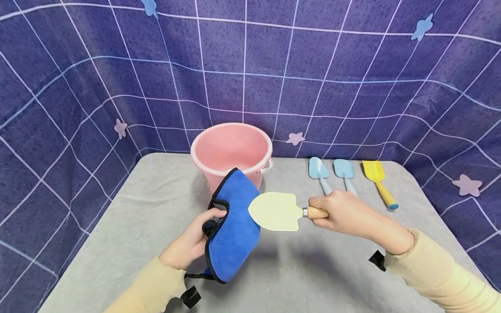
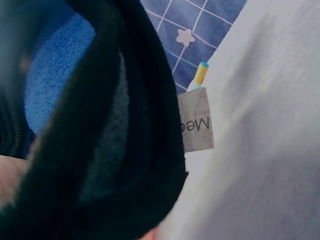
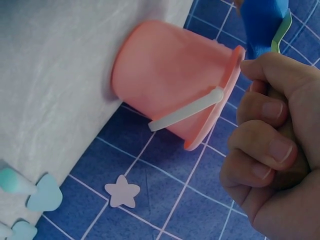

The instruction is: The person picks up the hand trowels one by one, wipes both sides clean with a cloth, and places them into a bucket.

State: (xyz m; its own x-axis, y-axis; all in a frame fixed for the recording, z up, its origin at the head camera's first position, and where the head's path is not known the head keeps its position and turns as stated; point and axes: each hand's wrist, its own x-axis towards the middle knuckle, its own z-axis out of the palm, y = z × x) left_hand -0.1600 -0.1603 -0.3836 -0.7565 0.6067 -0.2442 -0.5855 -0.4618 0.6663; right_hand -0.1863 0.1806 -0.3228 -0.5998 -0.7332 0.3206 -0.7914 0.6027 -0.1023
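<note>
A blue terry cloth with black edging is held up above the grey-covered desk by the left hand, its fingers curled round the cloth's left edge; a pale cream metal trowel with a wooden handle is gripped by the right hand, fingers clamped round the handle, the blade touching the cloth's right side; a pink plastic bucket stands just behind the cloth; two light blue trowels and a yellow trowel lie at the far right of the desk, well apart from the bucket.

Head view overlooks table; wrist views sit close.
</note>
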